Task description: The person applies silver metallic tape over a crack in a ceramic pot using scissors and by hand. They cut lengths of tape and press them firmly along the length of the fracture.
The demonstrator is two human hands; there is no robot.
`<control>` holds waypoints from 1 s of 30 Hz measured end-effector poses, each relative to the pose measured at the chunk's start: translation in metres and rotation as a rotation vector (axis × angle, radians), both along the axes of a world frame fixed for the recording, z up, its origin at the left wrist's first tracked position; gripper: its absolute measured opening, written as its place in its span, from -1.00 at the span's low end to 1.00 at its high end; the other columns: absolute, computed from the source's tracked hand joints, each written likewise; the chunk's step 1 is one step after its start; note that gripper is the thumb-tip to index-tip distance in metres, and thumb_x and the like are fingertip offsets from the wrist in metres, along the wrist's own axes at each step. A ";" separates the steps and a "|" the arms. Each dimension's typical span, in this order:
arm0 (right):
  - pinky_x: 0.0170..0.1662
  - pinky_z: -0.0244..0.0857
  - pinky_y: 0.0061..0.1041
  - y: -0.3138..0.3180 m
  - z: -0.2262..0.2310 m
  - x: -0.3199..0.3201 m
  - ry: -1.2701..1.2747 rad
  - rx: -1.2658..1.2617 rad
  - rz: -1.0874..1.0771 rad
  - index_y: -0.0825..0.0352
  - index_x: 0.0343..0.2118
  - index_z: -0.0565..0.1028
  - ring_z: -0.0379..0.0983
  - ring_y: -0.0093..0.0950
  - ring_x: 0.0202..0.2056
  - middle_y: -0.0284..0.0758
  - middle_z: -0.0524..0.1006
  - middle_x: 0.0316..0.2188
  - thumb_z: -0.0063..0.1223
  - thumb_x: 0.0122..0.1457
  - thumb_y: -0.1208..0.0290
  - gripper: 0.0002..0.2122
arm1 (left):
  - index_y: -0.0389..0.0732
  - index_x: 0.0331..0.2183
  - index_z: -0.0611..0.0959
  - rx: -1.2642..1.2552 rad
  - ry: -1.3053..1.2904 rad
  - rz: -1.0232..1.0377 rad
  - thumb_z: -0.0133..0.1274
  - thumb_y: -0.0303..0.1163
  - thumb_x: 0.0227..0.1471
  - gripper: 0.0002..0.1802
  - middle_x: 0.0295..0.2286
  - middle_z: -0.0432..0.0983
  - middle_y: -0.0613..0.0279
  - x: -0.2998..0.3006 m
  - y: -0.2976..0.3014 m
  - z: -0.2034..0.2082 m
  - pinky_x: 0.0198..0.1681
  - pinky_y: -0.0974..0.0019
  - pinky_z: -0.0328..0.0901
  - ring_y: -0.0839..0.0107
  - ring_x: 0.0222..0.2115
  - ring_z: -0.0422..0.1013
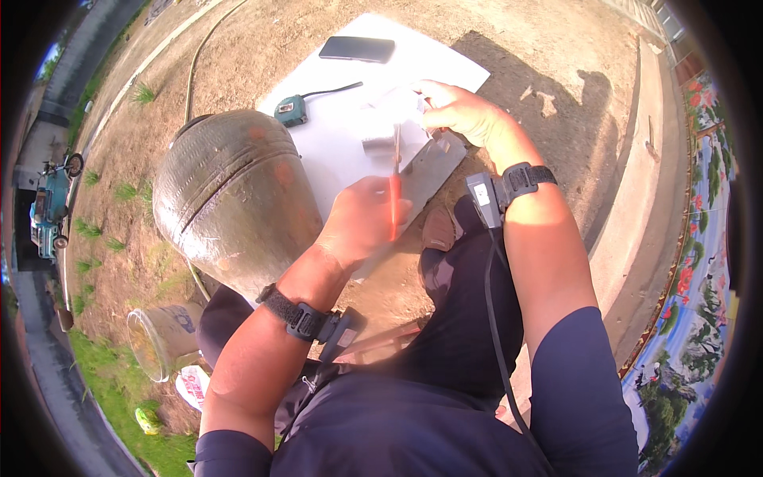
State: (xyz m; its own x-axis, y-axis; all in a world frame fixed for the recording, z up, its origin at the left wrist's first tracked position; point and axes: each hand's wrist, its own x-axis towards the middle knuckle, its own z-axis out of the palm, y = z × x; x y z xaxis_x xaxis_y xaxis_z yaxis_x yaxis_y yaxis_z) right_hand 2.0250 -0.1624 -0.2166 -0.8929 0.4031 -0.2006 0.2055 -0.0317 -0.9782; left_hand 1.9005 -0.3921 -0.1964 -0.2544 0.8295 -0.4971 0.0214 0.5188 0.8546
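Note:
My left hand (362, 219) is closed around a tool with an orange-red handle (395, 207) and a narrow metal blade pointing away from me. The hand is slightly blurred, and I cannot make out the tool's exact kind. My right hand (465, 115) pinches the edge of a shiny silvery-white sheet (409, 107), whose glare hides its outline. The blade lies against or very near this sheet. Under both hands lies a white board (326, 163), with a grey flat piece (433, 171) at its near right edge. A large rounded vessel wrapped in clear film (238, 191) rests left of my left hand.
On the board lie a black phone (358, 49) and a teal tape measure (291, 110) with a dark strap. A clear plastic bucket (163, 342) stands at lower left on grass. A hose (192, 75) crosses the dirt. A concrete ledge (628, 207) runs along the right.

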 end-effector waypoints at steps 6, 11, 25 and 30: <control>-0.26 0.31 -0.59 0.024 -0.008 0.000 -0.009 0.109 0.044 0.38 0.23 0.29 0.35 -0.60 -0.32 -0.40 0.43 -0.27 0.02 -0.01 0.55 -0.37 | -0.39 -0.19 0.63 -0.054 0.005 -0.094 0.26 -0.36 -0.06 -0.61 -0.43 0.53 0.29 -0.012 0.014 -0.009 -0.42 0.50 0.30 0.59 -0.48 0.42; -0.22 0.29 -0.59 0.038 -0.014 0.000 -0.043 0.078 0.122 0.40 0.20 0.31 0.32 -0.61 -0.28 -0.42 0.41 -0.27 0.02 -0.01 0.56 -0.40 | -0.38 -0.21 0.66 -0.054 -0.057 -0.186 0.24 -0.37 -0.04 -0.65 -0.43 0.54 0.29 -0.010 0.017 0.000 -0.42 0.51 0.31 0.59 -0.49 0.42; -0.31 0.31 -0.57 0.049 -0.016 0.006 0.025 0.029 0.135 0.44 0.21 0.28 0.34 -0.59 -0.36 -0.42 0.41 -0.36 0.02 -0.02 0.57 -0.38 | -0.30 -0.34 0.67 -0.091 -0.029 -0.146 0.13 -0.34 0.00 -0.77 -0.56 0.49 0.31 -0.015 0.032 0.000 -0.45 0.38 0.29 0.56 -0.52 0.38; -0.33 0.29 -0.59 0.040 -0.006 0.009 0.071 -0.016 0.091 0.44 0.18 0.31 0.32 -0.61 -0.37 -0.42 0.39 -0.38 0.04 -0.03 0.55 -0.40 | -0.21 -0.42 0.62 -0.112 -0.005 -0.196 0.22 -0.40 -0.02 -0.87 -0.50 0.47 0.38 -0.020 0.043 0.009 -0.50 0.53 0.32 0.62 -0.55 0.38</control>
State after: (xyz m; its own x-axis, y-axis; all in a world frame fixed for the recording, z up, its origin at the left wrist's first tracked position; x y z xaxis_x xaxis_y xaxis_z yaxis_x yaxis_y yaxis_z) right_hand 2.0337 -0.1227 -0.2224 -0.9379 0.3169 -0.1413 0.1384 -0.0317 -0.9899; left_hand 1.8809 -0.3490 -0.1877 -0.0915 0.8024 -0.5897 0.1273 0.5968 0.7922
